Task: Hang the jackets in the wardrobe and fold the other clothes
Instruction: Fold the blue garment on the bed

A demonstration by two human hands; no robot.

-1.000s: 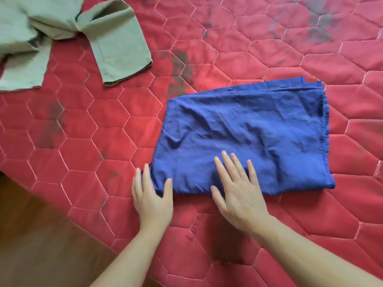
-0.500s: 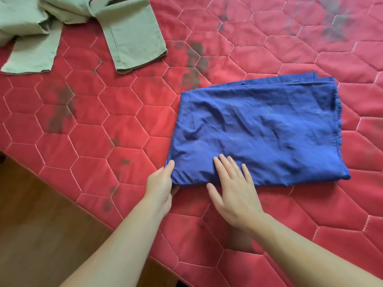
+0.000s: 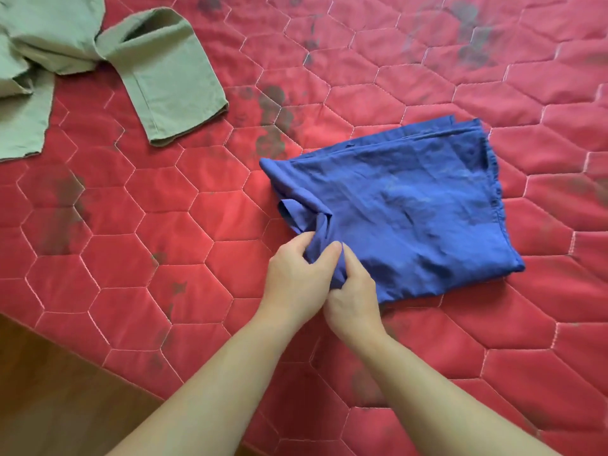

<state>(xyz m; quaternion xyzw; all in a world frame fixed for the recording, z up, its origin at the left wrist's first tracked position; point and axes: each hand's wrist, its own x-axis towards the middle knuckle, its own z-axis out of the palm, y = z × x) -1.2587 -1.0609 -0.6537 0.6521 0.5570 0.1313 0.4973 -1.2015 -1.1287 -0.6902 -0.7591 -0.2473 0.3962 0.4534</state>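
So the blue garment [image 3: 411, 212] is lying mostly folded on the red quilted bedspread [image 3: 138, 225], and both hands are bunched up together at its near-left corner. The left hand [image 3: 296, 278] has a wad of the fabric pinched between thumb and fingers, and the right hand [image 3: 353, 291] is pressed right against it, fingers curled into the same clump of cloth. Honestly it looks like they're about to pick the whole thing up, or flip that corner over for another fold, can't say which.

Here's my worry: all the grip is on one corner. If they lift from there, the layers at the far right edge are loose and would probably slide apart, undoing the fold. That corner's already crumpled too, so it might set in creases.

The green clothes [image 3: 98, 60] are still heaped unfolded at the top left, well apart from the blue one, so plenty left to do.
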